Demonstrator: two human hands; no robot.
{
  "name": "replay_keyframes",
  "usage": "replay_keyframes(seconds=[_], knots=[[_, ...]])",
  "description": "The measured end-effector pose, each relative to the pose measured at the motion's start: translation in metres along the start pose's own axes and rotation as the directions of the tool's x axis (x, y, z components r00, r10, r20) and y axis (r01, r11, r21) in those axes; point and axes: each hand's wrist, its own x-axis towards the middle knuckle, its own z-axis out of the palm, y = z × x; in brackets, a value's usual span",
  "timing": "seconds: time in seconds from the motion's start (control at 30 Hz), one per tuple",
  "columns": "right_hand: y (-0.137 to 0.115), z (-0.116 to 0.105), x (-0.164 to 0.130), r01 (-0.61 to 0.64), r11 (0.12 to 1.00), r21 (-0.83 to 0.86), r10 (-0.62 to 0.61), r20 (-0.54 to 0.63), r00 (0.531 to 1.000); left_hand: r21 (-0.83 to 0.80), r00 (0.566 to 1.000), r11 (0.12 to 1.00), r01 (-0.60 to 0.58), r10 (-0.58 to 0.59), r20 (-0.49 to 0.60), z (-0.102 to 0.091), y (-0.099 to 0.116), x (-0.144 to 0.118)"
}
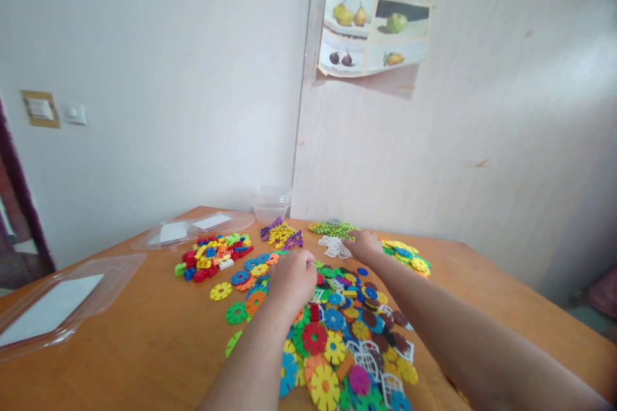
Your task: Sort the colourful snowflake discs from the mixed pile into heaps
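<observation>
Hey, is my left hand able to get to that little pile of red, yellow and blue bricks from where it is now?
Probably yes. The left hand rests on the big disc pile, and the brick pile lies just to its left with only bare table and a few loose discs between.

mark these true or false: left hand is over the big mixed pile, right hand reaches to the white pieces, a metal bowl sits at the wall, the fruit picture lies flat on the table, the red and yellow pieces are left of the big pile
1. The left hand is over the big mixed pile. True.
2. The right hand reaches to the white pieces. True.
3. A metal bowl sits at the wall. False: it is a clear plastic tub.
4. The fruit picture lies flat on the table. False: it hangs on the wall panel.
5. The red and yellow pieces are left of the big pile. True.
</observation>
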Motion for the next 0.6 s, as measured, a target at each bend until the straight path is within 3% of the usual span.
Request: replay_keyframes(seconds=[0.2,0.37,0.6], knots=[[-0.013,-0.002,-0.024,0.192,0.976,0.101,-0.198,0.061,0.978,0.023,0.999,0.999,0.040,-0.040,-0.009,0.001,-0.004,0.002],[-0.029,0.004,-0.051,0.354,0.932,0.083,-0.363,0.167,0.917,0.057,0.999,0.998,0.028,-0.027,-0.021,0.007,-0.009,0.003],[-0.037,0.001,-0.070,0.363,0.930,0.065,-0.368,0.206,0.907,0.084,1.000,0.996,-0.006,0.004,0.017,0.009,-0.009,0.002]])
